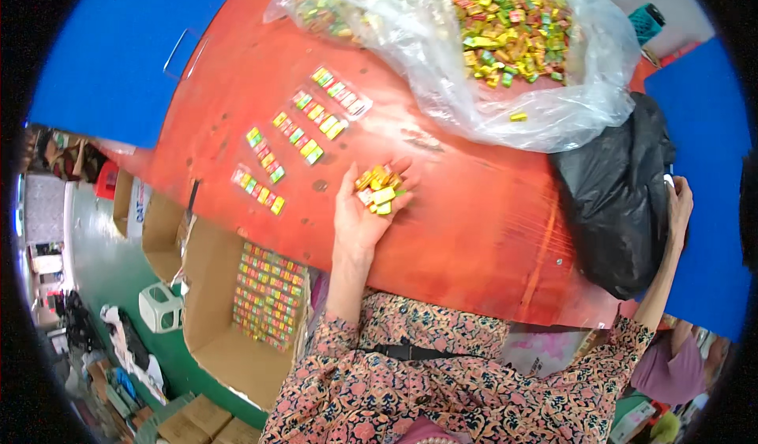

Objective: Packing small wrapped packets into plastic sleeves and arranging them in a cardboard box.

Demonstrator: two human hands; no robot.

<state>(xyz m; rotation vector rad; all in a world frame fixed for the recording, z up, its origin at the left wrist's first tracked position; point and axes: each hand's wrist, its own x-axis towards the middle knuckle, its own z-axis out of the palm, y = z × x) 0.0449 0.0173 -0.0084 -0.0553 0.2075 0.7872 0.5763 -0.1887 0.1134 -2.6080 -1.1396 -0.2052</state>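
My left hand (362,216) is palm up over the red table, its fingers curled around a small heap of wrapped candies (381,195), mostly yellow with some orange. At the far right my right hand (679,203) reaches to the outer edge of a black plastic bag (620,199). Its fingers look pinched together beside a small pale spot, too small to make out. Left of my left hand, several short rows of coloured candies (296,138) lie slantwise in what look like clear strips. A large clear plastic bag (505,120) full of loose candies (513,29) stands at the far side.
Below the table's left edge an open cardboard box (213,317) holds many rows of packed candies (268,294). A white stool (161,307) stands on the green floor (110,262). Blue panels (126,49) flank the red table (474,231). Another person's purple sleeve (671,369) shows lower right.
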